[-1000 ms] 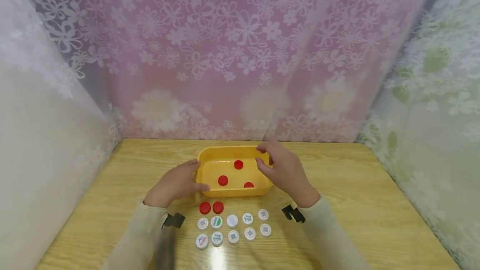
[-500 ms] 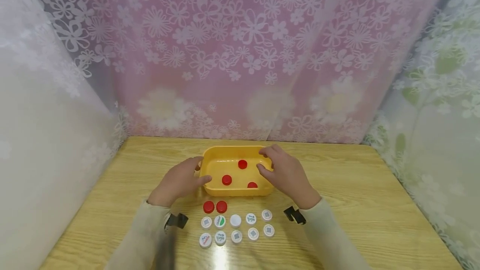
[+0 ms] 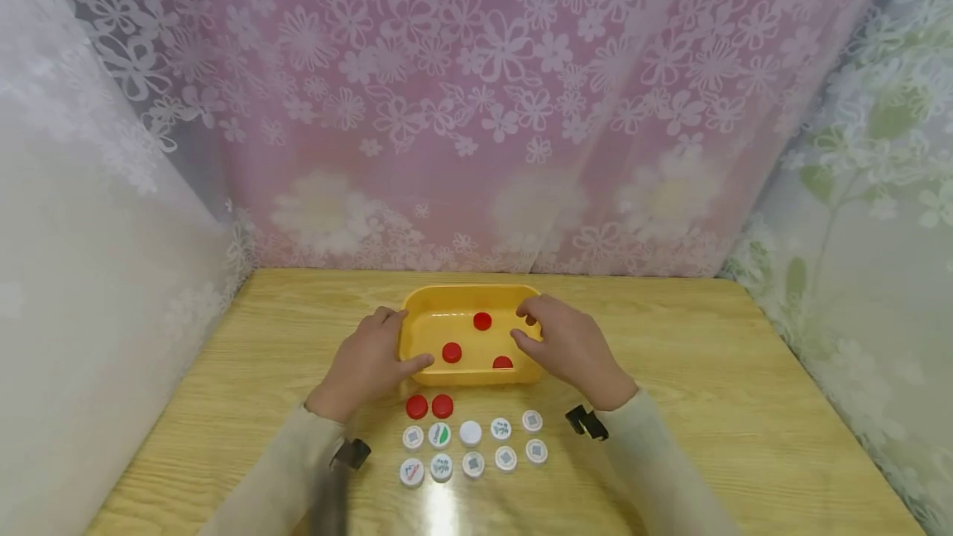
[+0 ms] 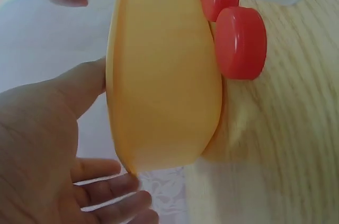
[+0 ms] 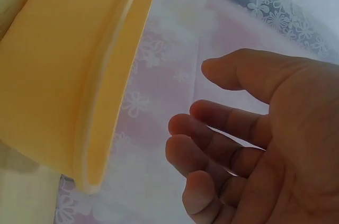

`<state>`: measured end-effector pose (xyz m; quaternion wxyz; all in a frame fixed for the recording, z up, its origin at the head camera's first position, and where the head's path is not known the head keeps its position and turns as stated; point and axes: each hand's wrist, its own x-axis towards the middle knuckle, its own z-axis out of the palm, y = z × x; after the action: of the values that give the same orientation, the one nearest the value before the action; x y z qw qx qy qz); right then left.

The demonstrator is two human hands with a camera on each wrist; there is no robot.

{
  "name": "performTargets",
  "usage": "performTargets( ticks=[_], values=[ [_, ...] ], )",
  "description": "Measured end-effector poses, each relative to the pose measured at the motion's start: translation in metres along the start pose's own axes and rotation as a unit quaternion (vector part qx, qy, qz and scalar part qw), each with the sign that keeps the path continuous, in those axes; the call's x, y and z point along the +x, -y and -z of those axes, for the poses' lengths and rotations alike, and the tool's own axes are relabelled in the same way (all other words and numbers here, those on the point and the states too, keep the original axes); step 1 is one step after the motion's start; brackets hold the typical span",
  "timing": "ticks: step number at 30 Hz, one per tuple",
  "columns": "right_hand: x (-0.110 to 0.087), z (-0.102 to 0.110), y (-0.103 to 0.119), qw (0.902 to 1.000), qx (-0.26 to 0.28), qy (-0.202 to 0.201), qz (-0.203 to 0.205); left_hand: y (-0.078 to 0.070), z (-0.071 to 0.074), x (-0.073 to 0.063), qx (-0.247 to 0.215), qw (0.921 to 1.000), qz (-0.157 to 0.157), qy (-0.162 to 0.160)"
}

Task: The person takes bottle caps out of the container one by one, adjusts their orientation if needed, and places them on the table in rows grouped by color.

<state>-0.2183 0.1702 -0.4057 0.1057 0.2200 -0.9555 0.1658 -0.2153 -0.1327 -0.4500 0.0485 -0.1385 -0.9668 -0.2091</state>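
A yellow plastic tray [image 3: 469, 376] stands on the table with 3 red bottle caps inside, one of them the middle cap [image 3: 482, 321]. At its left end, my left hand [image 3: 368, 362] spans the corner; the thumb reaches over the front rim and loose fingers lie along the end, as the left wrist view shows. My right hand [image 3: 573, 346] hovers by the right end, thumb and fingers apart and holding nothing; the right wrist view shows the palm [image 5: 296, 144] away from the tray wall [image 5: 58, 65]. Two red caps [image 3: 417, 406] lie in front of the tray.
Two rows of white bottle caps [image 3: 471, 434], some printed, lie nearer me on the wooden table [image 3: 670, 354]. A pink flowered curtain [image 3: 447, 147] hangs behind the table, with pale cloth walls on both sides.
My left hand has shifted right and closer in at the tray's left end, its thumb farther over the rim. The right hand stays nearly in place. Tray and caps keep their places.
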Motion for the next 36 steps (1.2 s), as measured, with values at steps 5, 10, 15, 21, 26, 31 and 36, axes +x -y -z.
performTargets(
  ticks=[5,10,15,21,26,31,36],
  values=[
    [0.009,-0.017,-0.003,0.9971,-0.019,0.072,0.008,0.004,0.001,0.001,-0.041,0.998,0.048,0.004],
    [0.033,-0.026,-0.003,0.9807,-0.065,0.184,0.0,0.01,0.003,0.001,-0.074,0.9932,0.089,-0.001],
    [0.057,-0.031,0.002,0.9558,-0.092,0.279,-0.008,0.011,0.003,0.003,-0.075,0.9923,0.099,0.001],
    [0.067,-0.042,0.004,0.9285,-0.145,0.341,-0.023,0.006,-0.001,0.012,-0.071,0.9927,0.094,0.026],
    [0.073,-0.051,0.003,0.9104,-0.134,0.386,-0.066,0.005,-0.005,0.012,-0.072,0.9924,0.095,0.031],
    [0.074,-0.051,0.005,0.9148,-0.119,0.385,-0.019,0.006,-0.001,0.01,-0.072,0.9926,0.096,0.019],
    [0.065,-0.047,0.002,0.9225,-0.112,0.366,0.048,0.005,0.0,0.011,-0.069,0.9923,0.096,0.036]
  ],
)
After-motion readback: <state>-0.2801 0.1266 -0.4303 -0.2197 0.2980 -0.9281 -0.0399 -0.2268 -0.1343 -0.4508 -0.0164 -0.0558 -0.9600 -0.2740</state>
